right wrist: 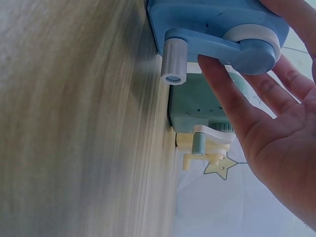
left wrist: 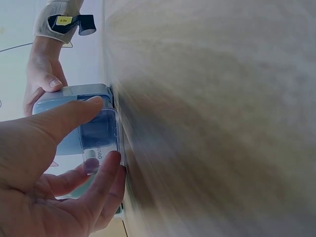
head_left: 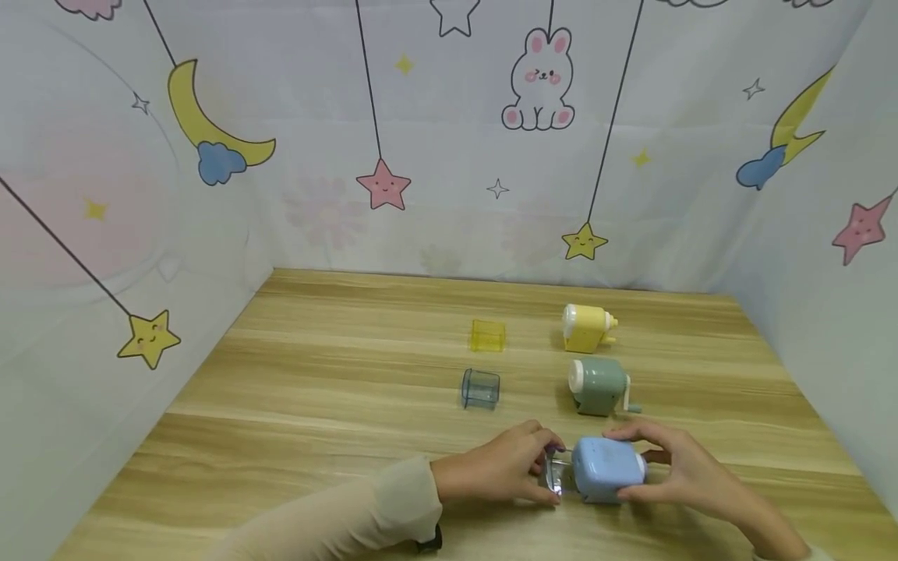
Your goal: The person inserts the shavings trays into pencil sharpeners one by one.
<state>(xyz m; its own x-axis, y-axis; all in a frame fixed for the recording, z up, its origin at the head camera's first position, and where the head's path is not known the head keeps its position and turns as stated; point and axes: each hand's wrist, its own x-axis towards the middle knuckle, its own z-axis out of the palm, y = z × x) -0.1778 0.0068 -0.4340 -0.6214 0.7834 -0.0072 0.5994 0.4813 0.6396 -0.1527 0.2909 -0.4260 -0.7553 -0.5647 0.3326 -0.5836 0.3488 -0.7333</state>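
So the blue sharpener (head_left: 605, 467) sat near right on the counter (head_left: 316, 374), the right hand (head_left: 679, 469) gripping its body, spread about as wide as it, while the left hand (head_left: 500, 469) pinched the clear bin (head_left: 554, 475) at its left end. Body looked light, stiff, maybe kinda slick, so the sides were the spot, clear of the crank (right wrist: 210, 45); the bin seemed thin and crackable, so gentle edge pinching made sense.

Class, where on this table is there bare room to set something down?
Widest: the table left of the yellow tray and smoky-blue tray, beyond the left sleeve. Narrower: a lane between those trays and the yellow sharpener and green sharpener. Crowded: front right, where the left hand holds a clear tray beside the blue sharpener in the right hand.
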